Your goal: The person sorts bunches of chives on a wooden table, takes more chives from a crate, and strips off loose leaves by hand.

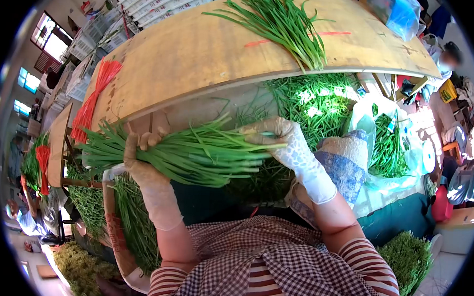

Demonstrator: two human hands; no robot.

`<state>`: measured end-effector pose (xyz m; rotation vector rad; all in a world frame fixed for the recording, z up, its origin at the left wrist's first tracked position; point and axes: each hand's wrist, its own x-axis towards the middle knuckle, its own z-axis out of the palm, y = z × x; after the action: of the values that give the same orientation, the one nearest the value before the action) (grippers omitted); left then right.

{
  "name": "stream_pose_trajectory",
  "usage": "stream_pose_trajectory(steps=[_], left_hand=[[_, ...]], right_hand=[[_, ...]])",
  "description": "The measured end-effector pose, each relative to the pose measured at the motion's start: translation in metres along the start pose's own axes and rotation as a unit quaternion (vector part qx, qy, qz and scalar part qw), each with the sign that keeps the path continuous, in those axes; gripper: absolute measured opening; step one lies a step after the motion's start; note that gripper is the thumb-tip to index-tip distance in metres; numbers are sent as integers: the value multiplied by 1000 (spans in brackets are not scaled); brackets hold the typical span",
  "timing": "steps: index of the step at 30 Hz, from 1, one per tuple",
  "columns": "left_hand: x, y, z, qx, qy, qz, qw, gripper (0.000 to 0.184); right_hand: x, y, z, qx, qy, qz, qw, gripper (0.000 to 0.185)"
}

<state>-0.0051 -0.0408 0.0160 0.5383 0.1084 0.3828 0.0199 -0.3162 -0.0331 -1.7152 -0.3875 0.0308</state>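
A loose bunch of green garlic chives lies nearly level in front of my chest, above my lap. My left hand, in a pale glove, wraps around the bunch near its left, leafy side. At the opposite end my right hand, in a white patterned glove, has its fingers closed on a few pale stem ends. The fingertips of that hand are partly hidden among the stems. Beyond both hands, a second bunch of chives rests on the wooden table.
Red ties hang over the table's left corner. Cut greens are heaped below its near edge. A clear plastic bag of chives stands at the right, a basket of chives at the left. Stacked white crates rise behind.
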Motion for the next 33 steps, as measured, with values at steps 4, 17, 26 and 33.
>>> stream_pose_trajectory(steps=[4, 17, 26, 33], left_hand=[[-1, -11, -12, -166, -184, -81, 965, 27], [5, 3, -27, -180, -223, -1, 958, 20], [2, 1, -12, -143, -192, 49, 970, 21], [12, 6, -29, -73, -83, 74, 991, 36]], right_hand=[[1, 3, -4, 126, -14, 110, 986, 18], [0, -8, -44, -50, 230, 95, 967, 21], [-8, -19, -9, -334, -45, -164, 927, 34], [-5, -13, -22, -120, 14, -17, 993, 27]])
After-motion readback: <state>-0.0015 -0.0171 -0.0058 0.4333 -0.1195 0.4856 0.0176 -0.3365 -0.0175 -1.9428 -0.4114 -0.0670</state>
